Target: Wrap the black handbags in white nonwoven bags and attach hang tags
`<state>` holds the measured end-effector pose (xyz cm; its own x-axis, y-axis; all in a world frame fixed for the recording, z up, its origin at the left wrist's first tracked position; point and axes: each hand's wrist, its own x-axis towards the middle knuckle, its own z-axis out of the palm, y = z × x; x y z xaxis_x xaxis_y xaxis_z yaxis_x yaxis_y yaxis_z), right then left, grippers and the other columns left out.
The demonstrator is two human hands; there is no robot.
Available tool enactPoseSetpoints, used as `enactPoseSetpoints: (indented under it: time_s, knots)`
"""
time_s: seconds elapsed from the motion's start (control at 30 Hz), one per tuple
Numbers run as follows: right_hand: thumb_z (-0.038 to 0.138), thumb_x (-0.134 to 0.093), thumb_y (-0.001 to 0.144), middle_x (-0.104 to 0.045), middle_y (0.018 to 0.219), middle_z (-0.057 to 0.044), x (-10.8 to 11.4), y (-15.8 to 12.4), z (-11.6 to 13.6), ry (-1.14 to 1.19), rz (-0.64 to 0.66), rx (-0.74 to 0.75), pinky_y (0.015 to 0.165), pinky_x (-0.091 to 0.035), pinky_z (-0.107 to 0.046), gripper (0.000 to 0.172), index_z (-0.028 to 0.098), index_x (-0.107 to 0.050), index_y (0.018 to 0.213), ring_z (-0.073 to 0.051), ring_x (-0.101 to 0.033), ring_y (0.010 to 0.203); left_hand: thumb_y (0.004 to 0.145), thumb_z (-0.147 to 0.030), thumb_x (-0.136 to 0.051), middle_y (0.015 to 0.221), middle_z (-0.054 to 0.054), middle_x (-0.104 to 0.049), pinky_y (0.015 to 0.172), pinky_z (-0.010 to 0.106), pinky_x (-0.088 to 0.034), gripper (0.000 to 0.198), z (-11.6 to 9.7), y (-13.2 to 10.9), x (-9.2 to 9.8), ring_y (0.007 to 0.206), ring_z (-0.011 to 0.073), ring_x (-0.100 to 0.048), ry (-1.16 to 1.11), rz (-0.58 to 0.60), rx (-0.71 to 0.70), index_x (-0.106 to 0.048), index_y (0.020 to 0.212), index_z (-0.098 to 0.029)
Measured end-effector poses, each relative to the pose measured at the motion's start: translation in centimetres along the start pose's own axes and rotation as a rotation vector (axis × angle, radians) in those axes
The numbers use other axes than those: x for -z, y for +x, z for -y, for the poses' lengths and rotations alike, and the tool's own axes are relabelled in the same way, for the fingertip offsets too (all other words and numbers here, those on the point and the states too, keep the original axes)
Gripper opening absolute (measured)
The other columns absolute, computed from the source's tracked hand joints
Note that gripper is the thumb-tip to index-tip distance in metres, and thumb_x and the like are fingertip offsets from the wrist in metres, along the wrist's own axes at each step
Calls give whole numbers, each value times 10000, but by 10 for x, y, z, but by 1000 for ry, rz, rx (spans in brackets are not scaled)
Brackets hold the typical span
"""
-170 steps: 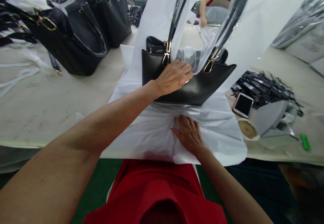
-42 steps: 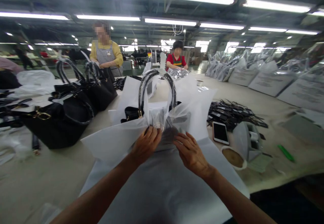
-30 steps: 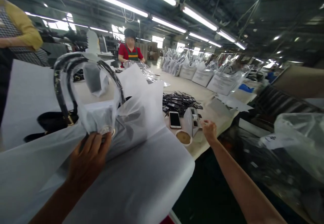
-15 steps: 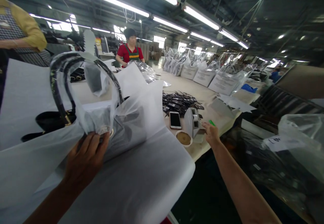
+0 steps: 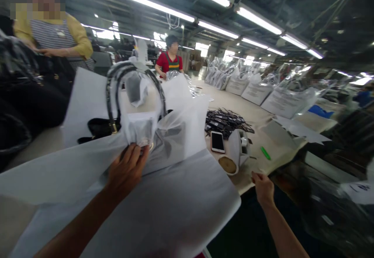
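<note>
A black handbag [image 5: 101, 129] stands in front of me, mostly hidden by white tissue paper [image 5: 187, 180]; its upright handles [image 5: 111, 90] are wrapped too. My left hand [image 5: 127, 166] presses its curled fingers on the tissue paper at the bag's front, beside a shiny clear wrap and a gold-coloured ring. Near the table's edge, my right hand [image 5: 263, 188] has thumb and fingers pinched together; a small pale bit may show at the tips, too small to name. Closest to it are a white tape dispenser [image 5: 242, 149] and a roll with a brown core [image 5: 228, 165].
A phone [image 5: 217, 141], a pile of black tags [image 5: 226, 121] and a green pen-like object [image 5: 265, 153] lie on the table. Wrapped bags [image 5: 288, 98] line its far side. Two co-workers stand beyond, one by black bags [image 5: 49, 83] at left. Plastic-covered goods [image 5: 324, 211] sit lower right.
My right hand has drawn back from the tape dispenser towards the table's near edge, uncovering the green object. My left hand stays on the tissue paper. The view has turned left.
</note>
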<state>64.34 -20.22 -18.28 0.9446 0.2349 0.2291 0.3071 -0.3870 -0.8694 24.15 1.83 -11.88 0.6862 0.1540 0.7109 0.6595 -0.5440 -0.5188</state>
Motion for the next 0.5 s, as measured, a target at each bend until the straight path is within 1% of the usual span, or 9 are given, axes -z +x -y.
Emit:
enactPoseSetpoints:
  time_s: [0.07,0.13,0.17,0.23,0.27,0.3,0.4,0.47,0.5]
  knots:
    - [563,-569,477,-588,513,-69,3,-8,13,-41,1,1,612,-415,-416,337,235,-550,547,-290,-569,618,855,-71,-458,1014,153,-663,815,368,-454,332,-1,-3,-1,1012,277,-613,-26,16,21,-586,1161,-96]
    - [581,-574,512,-636,611,-67,-3,-23,34,-62,72,46,646,-429,-402,373,234,-600,646,-295,-594,692,876,-80,-423,1056,159,-653,838,374,-454,354,-2,-5,-3,1056,276,-595,-48,41,36,-562,1200,-94]
    - [585,-589,527,-647,639,-61,-9,-35,49,-40,158,78,650,-442,-388,389,230,-616,685,-286,-604,702,881,-86,-417,1068,157,-650,848,374,-454,355,-2,-6,-3,1070,275,-588,-51,55,46,-556,1209,-94]
    - [576,-639,556,-653,662,-47,-25,-67,84,78,364,166,647,-467,-350,397,219,-634,728,-249,-616,684,891,-103,-415,1076,154,-649,862,373,-455,351,-3,-7,-4,1083,272,-581,-51,74,56,-549,1215,-91]
    - [556,-658,594,-652,670,-38,-34,-85,104,152,474,221,640,-475,-325,373,215,-638,742,-225,-618,677,897,-113,-411,1081,154,-647,870,375,-455,349,-4,-8,-4,1090,271,-577,-50,82,61,-545,1218,-89]
    - [539,-656,638,-632,645,-24,-43,-103,125,238,552,283,622,-474,-300,341,212,-632,730,-197,-605,646,903,-122,-404,1090,157,-644,879,380,-453,351,-4,-8,-3,1099,271,-573,-52,89,63,-539,1225,-86]
    - [485,-620,746,-599,620,8,-74,-151,185,436,818,404,587,-456,-248,282,204,-609,729,-136,-560,598,919,-133,-366,1127,168,-628,901,394,-451,372,-5,-7,-1,1126,273,-559,-62,124,57,-516,1254,-76]
    - [474,-593,775,-576,611,21,-95,-172,215,530,909,459,579,-440,-233,283,198,-591,713,-115,-529,584,926,-138,-346,1130,166,-629,885,381,-464,379,-4,-7,0,1122,268,-561,-60,143,53,-518,1257,-70]
    - [480,-584,775,-567,609,23,-106,-179,226,549,922,465,570,-432,-230,293,196,-582,704,-111,-516,579,929,-141,-338,1126,162,-632,868,369,-474,381,-4,-6,1,1113,264,-567,-54,145,52,-525,1252,-69]
